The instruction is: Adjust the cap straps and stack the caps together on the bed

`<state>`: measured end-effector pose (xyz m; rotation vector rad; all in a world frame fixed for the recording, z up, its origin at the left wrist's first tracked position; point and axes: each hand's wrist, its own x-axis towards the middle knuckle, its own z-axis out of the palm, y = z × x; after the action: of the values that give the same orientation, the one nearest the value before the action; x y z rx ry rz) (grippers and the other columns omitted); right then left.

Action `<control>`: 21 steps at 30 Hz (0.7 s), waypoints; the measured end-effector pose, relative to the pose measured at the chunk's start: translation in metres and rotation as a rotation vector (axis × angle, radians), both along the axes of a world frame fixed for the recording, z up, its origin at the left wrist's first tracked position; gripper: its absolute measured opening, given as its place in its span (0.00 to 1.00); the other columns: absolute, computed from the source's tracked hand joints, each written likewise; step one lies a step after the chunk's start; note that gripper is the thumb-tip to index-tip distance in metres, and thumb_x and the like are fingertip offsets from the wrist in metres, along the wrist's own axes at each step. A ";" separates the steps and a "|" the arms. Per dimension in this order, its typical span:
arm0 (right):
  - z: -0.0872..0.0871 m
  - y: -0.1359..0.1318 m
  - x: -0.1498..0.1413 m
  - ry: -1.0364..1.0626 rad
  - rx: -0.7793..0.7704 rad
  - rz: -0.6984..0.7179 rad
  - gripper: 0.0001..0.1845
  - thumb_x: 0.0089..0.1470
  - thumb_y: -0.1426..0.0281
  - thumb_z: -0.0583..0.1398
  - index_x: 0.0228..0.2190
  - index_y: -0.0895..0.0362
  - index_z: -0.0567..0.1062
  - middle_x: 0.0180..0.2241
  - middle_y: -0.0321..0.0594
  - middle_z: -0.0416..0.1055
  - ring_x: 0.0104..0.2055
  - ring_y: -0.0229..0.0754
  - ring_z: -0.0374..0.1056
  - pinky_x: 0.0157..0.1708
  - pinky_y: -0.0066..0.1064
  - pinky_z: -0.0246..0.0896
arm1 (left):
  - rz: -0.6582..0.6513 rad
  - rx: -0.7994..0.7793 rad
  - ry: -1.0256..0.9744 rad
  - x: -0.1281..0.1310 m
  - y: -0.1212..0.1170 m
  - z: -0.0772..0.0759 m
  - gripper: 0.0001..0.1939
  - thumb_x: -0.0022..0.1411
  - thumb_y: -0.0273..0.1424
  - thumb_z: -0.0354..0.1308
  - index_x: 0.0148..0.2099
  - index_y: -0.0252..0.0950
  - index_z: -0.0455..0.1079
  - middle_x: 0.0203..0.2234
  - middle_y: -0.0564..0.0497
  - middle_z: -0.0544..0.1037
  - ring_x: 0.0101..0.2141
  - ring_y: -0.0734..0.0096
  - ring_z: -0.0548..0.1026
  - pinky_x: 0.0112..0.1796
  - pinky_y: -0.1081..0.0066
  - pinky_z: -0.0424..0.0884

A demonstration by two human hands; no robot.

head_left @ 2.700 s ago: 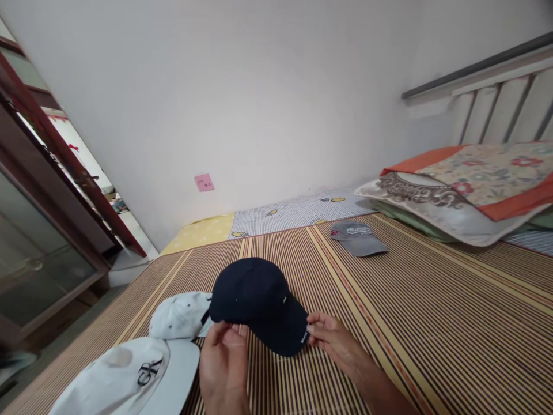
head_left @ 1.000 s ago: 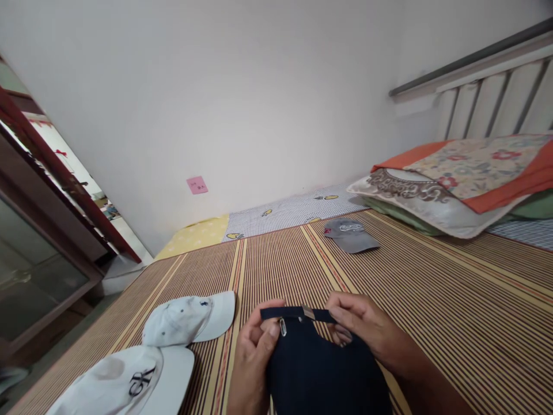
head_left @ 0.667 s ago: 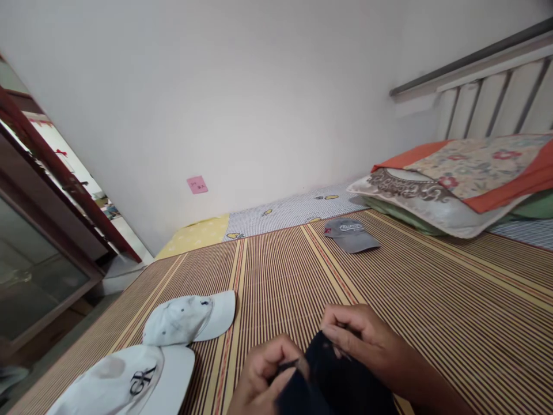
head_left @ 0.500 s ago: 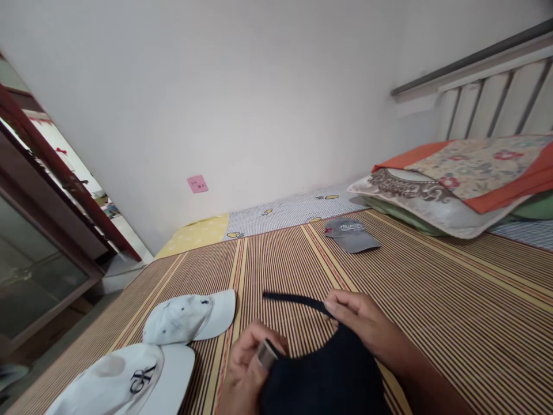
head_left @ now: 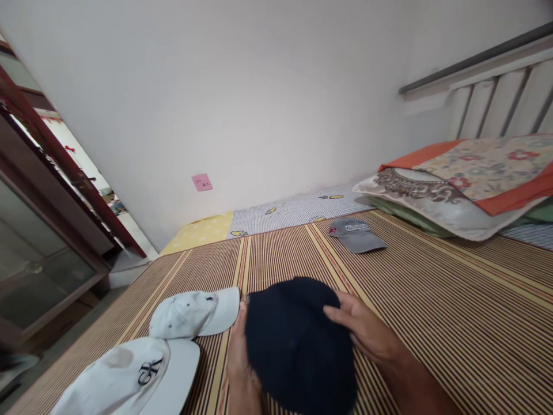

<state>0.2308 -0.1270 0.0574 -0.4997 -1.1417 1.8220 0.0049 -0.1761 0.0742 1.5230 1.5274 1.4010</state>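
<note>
A navy blue cap (head_left: pixel 296 346) is held low in the middle, crown up, over a striped bamboo mat (head_left: pixel 432 300). My left hand (head_left: pixel 237 357) grips its left side, fingers mostly hidden behind the cloth. My right hand (head_left: pixel 363 331) lies on the cap's right side with fingers curled on the fabric. Just left of the navy cap lie two white caps: a small one (head_left: pixel 192 314) and a larger one with black letters (head_left: pixel 129 377).
A grey cap (head_left: pixel 356 233) lies farther back on the mat. Pillows (head_left: pixel 453 184) are stacked at the right by a slatted headboard (head_left: pixel 496 98). A glass-fronted wooden cabinet (head_left: pixel 38 230) stands at the left. A pink note (head_left: pixel 202 182) is stuck on the white wall.
The navy cap was turned over from showing its back strap to crown up. Both hands shifted from the strap and buckle to the cap's sides.
</note>
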 end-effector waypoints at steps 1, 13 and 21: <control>-0.001 0.002 0.000 0.047 -0.062 -0.112 0.22 0.49 0.60 0.74 0.45 0.54 0.83 0.41 0.44 0.84 0.46 0.50 0.80 0.52 0.42 0.72 | -0.017 -0.011 -0.169 0.006 0.004 -0.006 0.34 0.75 0.32 0.31 0.43 0.26 0.81 0.21 0.41 0.82 0.31 0.59 0.82 0.49 0.41 0.74; -0.014 0.031 0.029 0.145 -0.219 -0.744 0.21 0.45 0.59 0.75 0.42 0.51 0.83 0.44 0.41 0.84 0.56 0.51 0.76 0.60 0.39 0.69 | -0.448 -0.155 -0.745 0.048 0.013 -0.047 0.29 0.54 0.32 0.73 0.59 0.35 0.76 0.56 0.37 0.80 0.60 0.45 0.74 0.65 0.47 0.61; -0.030 0.036 0.024 -0.024 -0.134 -0.580 0.27 0.45 0.51 0.74 0.43 0.54 0.83 0.42 0.45 0.83 0.50 0.50 0.77 0.56 0.41 0.68 | 0.262 0.141 -0.650 -0.045 0.006 -0.035 0.28 0.57 0.32 0.71 0.60 0.40 0.74 0.56 0.46 0.81 0.62 0.55 0.72 0.68 0.56 0.56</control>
<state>0.2546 -0.0911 0.0270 -0.8350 -0.7818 1.3880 -0.0396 -0.1698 0.0391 0.8141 1.2535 1.9434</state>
